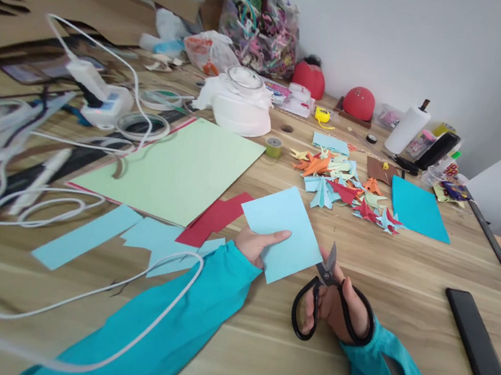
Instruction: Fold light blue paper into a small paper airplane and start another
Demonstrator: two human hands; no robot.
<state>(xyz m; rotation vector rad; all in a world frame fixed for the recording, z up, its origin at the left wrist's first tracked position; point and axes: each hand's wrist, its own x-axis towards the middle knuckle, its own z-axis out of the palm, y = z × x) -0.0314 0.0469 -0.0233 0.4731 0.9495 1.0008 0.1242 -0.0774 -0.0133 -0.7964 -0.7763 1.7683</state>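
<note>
My left hand [256, 244] grips a light blue sheet of paper [293, 221] by its near left edge, thumb on top. In my right hand [340, 303] are black-handled scissors [326, 272], fingers through the loops and blades slightly apart. The blades are close by the sheet's right corner; whether they touch it I cannot tell. Under and left of my left wrist lie a red paper offcut [213, 218] and light blue offcuts [158, 239]. Beyond the sheet is a pile of folded paper shapes [328, 185] in orange, red, blue and cream.
Large pale green sheets [186, 166] lie at left. A white cable [79, 303] loops over the left side, crossing in front of my sleeve. A black phone [476, 338] rests at right, a turquoise paper stack [420, 209] behind it. Red pincushions [359, 103] stand by the wall.
</note>
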